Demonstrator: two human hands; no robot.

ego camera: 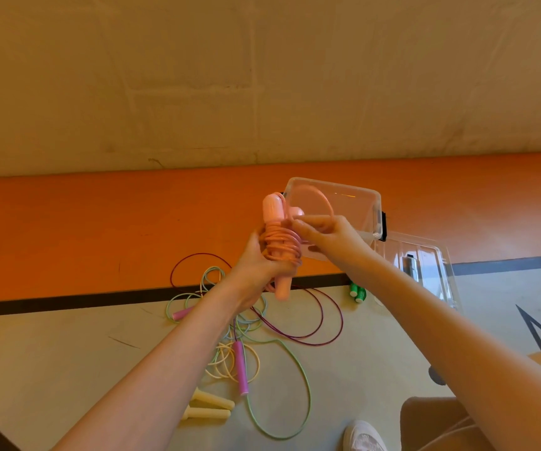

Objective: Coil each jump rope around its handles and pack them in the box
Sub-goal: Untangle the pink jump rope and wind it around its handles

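My left hand point(256, 265) grips the two pink handles of a pink jump rope point(277, 242), with several turns of cord wound around them. My right hand point(324, 234) pinches the free loop of that pink cord, which arcs up in front of the clear plastic box point(365, 198). The box stands open on the floor just behind my hands. Loose ropes lie tangled on the floor below: a dark purple rope point(321, 315), a pastel green rope with pink-purple handles point(241, 367), and a cream rope with cream handles point(212, 406).
The clear lid point(425, 265) lies to the right of the box. A pair of green handles point(357, 291) sits near its front corner. My white shoe point(362, 436) and knee are at the bottom right. Behind the box, the orange floor band meets a beige wall.
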